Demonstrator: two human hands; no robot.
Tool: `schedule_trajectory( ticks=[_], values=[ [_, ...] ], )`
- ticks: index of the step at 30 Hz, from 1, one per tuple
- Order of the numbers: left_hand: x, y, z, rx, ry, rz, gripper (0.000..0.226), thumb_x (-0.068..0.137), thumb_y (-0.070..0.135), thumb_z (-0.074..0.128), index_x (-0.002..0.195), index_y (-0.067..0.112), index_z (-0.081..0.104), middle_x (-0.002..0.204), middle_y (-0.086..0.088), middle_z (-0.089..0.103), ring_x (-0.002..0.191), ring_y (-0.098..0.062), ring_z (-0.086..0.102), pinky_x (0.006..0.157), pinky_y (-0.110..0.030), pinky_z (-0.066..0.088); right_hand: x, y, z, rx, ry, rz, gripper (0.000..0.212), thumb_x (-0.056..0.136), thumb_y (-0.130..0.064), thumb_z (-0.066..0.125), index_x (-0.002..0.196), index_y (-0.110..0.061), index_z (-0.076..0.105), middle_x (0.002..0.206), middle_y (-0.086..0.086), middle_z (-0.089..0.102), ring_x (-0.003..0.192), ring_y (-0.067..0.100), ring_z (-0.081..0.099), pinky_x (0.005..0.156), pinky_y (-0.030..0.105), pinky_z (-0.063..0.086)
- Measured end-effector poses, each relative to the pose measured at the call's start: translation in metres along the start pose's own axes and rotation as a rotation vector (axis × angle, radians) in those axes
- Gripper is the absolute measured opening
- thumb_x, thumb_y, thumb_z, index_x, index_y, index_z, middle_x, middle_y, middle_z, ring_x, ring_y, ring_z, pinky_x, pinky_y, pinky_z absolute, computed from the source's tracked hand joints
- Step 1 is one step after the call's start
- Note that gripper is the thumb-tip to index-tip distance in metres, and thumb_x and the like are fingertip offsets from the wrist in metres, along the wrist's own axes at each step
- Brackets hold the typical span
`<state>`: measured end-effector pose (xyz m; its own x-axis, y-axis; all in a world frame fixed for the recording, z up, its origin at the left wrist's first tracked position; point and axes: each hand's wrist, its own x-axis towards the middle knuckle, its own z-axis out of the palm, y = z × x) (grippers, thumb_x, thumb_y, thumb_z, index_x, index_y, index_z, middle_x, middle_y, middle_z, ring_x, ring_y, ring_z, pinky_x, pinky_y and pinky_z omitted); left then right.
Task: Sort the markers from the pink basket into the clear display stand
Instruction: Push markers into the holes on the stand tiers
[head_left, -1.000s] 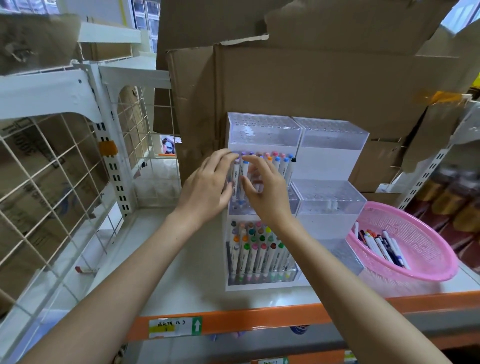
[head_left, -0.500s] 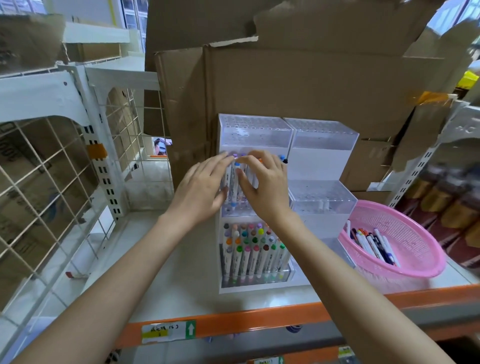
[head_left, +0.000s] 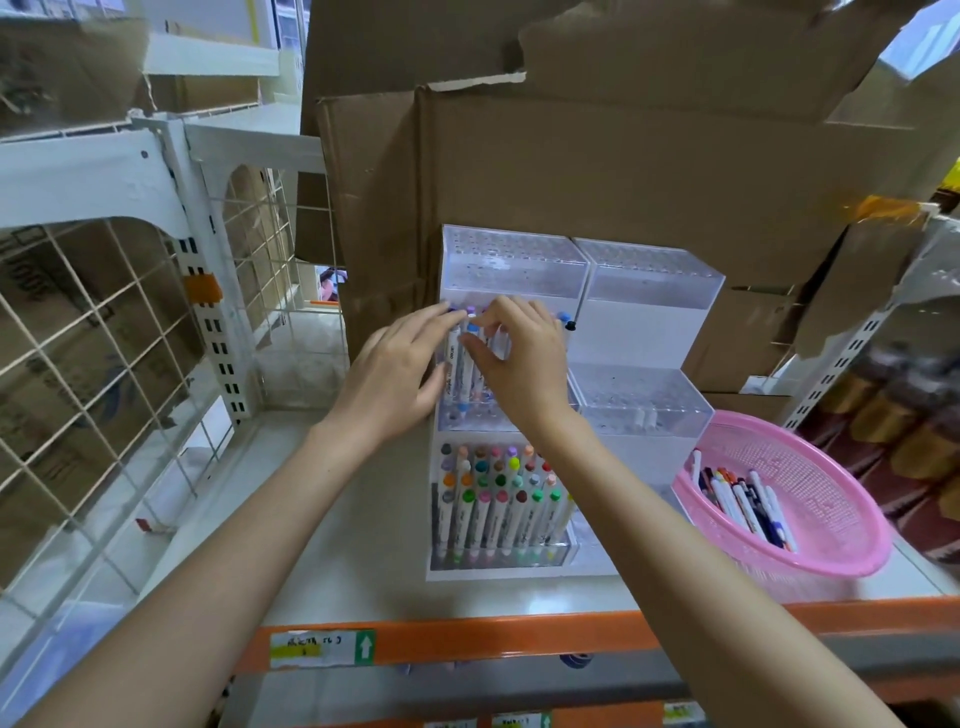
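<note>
Bracing neighbouring markers (head_left: 455, 361) with straight-fingered left hand (head_left: 395, 374), pinching one upright with right hand (head_left: 522, 358) to seat it in middle tier of clear display stand (head_left: 514, 270).

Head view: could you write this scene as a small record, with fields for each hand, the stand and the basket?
left hand: fingers straight, touching middle-tier markers
right hand: fingers curled on those same markers
display stand: left column, bottom tier full, top tier empty
bottom-tier markers: upright, caps up
pink basket: right of the stand, holds loose markers
</note>
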<state>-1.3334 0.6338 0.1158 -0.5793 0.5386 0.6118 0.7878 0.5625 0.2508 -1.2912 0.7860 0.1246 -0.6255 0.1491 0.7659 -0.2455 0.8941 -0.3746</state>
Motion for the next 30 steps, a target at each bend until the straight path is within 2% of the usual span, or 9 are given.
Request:
schedule_trajectory(
  ticks=[3,6,9,12,17,21,23,27,30],
  values=[
    [0.0,0.003,-0.001,-0.001,0.003,-0.011,0.056,0.088,0.01,0.059,0.141,0.018,0.042,0.145,-0.004,0.043,0.133,-0.021,0.04,0.107,-0.042,0.033,0.0,0.001,0.0,0.003,-0.014,-0.003,0.014,0.084,-0.024,0.072,0.088,-0.017,0.061,0.086,-0.006,0.063,0.084,0.016,0.055,0.087,0.051,0.045],
    [0.002,0.007,-0.004,0.016,0.009,-0.012,0.055,0.088,0.012,0.061,0.14,0.017,0.044,0.145,-0.004,0.043,0.133,-0.021,0.04,0.109,-0.043,0.033,-0.003,0.006,-0.003,-0.005,-0.035,-0.05,0.019,0.086,-0.029,0.07,0.102,-0.02,0.063,0.098,-0.004,0.064,0.094,0.018,0.057,0.091,0.051,0.045],
    [0.006,0.016,-0.007,0.084,-0.004,0.002,0.057,0.088,0.019,0.06,0.142,0.017,0.041,0.148,-0.003,0.039,0.135,-0.02,0.037,0.112,-0.039,0.025,-0.009,0.014,-0.012,-0.053,-0.065,-0.14,0.032,0.089,-0.032,0.063,0.117,-0.018,0.061,0.113,-0.001,0.064,0.106,0.02,0.057,0.094,0.042,0.045],
    [0.013,0.033,-0.004,0.235,-0.035,0.01,0.06,0.091,0.028,0.057,0.146,0.018,0.035,0.152,-0.004,0.031,0.139,-0.021,0.031,0.115,-0.041,0.019,-0.015,0.027,-0.026,-0.131,-0.077,-0.228,0.041,0.091,-0.036,0.054,0.126,-0.016,0.059,0.126,0.0,0.061,0.119,0.019,0.053,0.1,0.036,0.041],
    [0.023,0.075,0.013,0.362,-0.057,0.034,0.06,0.091,0.034,0.054,0.145,0.016,0.036,0.151,-0.009,0.034,0.138,-0.024,0.033,0.115,-0.046,0.02,-0.026,0.063,-0.061,-0.241,-0.134,-0.214,0.045,0.09,-0.036,0.055,0.131,-0.019,0.056,0.136,0.005,0.054,0.126,0.026,0.05,0.107,0.046,0.038],
    [0.032,0.125,0.045,0.338,-0.103,0.064,0.061,0.095,0.036,0.047,0.149,0.017,0.024,0.156,-0.007,0.024,0.144,-0.023,0.021,0.118,-0.044,0.01,-0.044,0.1,-0.102,-0.331,-0.162,-0.145,0.046,0.09,-0.032,0.058,0.134,-0.02,0.052,0.141,0.007,0.049,0.126,0.032,0.049,0.109,0.048,0.032],
    [0.035,0.153,0.066,0.331,-0.135,0.1,0.061,0.095,0.036,0.048,0.148,0.015,0.027,0.153,-0.009,0.029,0.142,-0.024,0.025,0.117,-0.044,0.016,-0.056,0.123,-0.125,-0.361,-0.176,-0.094,0.047,0.088,-0.029,0.064,0.133,-0.019,0.053,0.142,0.006,0.049,0.127,0.03,0.049,0.111,0.048,0.029],
    [0.04,0.206,0.112,0.246,-0.162,0.193,0.055,0.077,0.026,0.071,0.126,0.006,0.058,0.126,-0.019,0.058,0.119,-0.038,0.053,0.099,-0.047,0.043,-0.082,0.172,-0.17,-0.391,-0.208,-0.005,0.05,0.081,-0.022,0.07,0.129,-0.017,0.056,0.136,0.007,0.053,0.125,0.028,0.05,0.108,0.051,0.034],
    [0.043,0.244,0.145,0.124,-0.178,0.242,0.052,0.073,0.022,0.075,0.12,0.006,0.061,0.121,-0.019,0.061,0.114,-0.038,0.057,0.091,-0.047,0.049,-0.104,0.206,-0.2,-0.417,-0.259,0.086,0.054,0.079,-0.023,0.07,0.131,-0.019,0.055,0.137,0.005,0.052,0.128,0.024,0.047,0.107,0.05,0.037]
  ],
)
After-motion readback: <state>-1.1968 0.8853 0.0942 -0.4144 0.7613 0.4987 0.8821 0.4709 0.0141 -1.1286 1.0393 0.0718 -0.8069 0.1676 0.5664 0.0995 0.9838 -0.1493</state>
